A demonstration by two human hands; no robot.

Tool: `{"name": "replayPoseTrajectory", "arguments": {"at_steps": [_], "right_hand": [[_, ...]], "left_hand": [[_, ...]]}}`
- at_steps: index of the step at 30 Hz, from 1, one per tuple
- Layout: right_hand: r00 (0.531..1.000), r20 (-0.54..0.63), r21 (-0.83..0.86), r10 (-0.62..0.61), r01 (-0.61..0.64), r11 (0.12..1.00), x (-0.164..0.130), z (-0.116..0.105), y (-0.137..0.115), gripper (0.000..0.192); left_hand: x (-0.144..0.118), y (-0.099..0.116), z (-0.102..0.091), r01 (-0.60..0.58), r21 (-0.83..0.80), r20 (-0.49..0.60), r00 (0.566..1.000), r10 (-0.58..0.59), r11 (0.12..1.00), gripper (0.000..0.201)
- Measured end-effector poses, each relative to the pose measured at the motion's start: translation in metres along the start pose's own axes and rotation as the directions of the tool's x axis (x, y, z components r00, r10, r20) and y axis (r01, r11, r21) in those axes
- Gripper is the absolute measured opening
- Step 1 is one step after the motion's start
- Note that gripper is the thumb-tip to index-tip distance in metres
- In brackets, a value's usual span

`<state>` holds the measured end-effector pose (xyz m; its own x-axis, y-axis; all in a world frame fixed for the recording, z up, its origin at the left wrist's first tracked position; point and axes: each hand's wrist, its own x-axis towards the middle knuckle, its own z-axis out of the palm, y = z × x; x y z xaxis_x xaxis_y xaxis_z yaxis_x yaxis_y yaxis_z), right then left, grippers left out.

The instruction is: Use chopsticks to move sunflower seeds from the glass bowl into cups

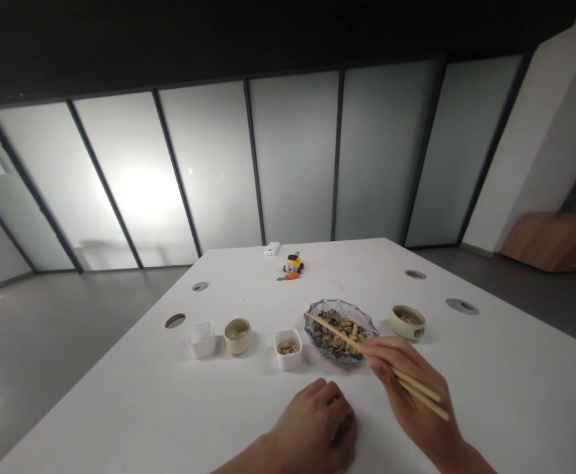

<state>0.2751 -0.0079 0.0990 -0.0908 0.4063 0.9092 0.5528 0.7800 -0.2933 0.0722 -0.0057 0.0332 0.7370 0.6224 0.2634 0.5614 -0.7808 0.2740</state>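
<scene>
My right hand grips a pair of wooden chopsticks, slanting up to the left. Their tips reach over the left rim of a scalloped glass bowl; I see nothing clearly pinched between them. Dark striped seeds, which look like sunflower seeds, fill the bowl along with peanuts. Curled into a loose fist, my left hand rests on the table in front of the bowl, with nothing visible in it. Left of the bowl, a small white square cup contains some peanuts.
A cream round bowl with some contents stands right of the glass bowl. Leftward are another cream cup and a white square container. Farther back on the white table lie a yellow toy vehicle, toy carrot and white box-shaped device.
</scene>
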Motion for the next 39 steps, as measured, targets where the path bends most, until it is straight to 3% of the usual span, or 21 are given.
{"name": "replayPoseTrajectory", "arguments": {"at_steps": [10, 24, 39], "right_hand": [[0.996, -0.066, -0.254, 0.063, -0.078, 0.964, 0.001, -0.005, 0.032, 0.018], [0.993, -0.052, -0.204, 0.106, -0.115, 0.972, -0.002, 0.000, 0.038, 0.027], [0.997, -0.072, -0.157, 0.021, -0.032, 0.987, -0.001, 0.001, 0.023, 0.012]], "left_hand": [[-0.003, -0.001, -0.005, 0.019, -0.062, 0.037, 0.999, -0.016, 0.998, 0.016], [-0.003, 0.003, -0.009, 0.021, -0.061, 0.052, 0.998, -0.018, 0.998, 0.016], [-0.002, 0.003, -0.008, 0.015, -0.027, 0.043, 0.999, -0.014, 1.000, 0.014]]}}
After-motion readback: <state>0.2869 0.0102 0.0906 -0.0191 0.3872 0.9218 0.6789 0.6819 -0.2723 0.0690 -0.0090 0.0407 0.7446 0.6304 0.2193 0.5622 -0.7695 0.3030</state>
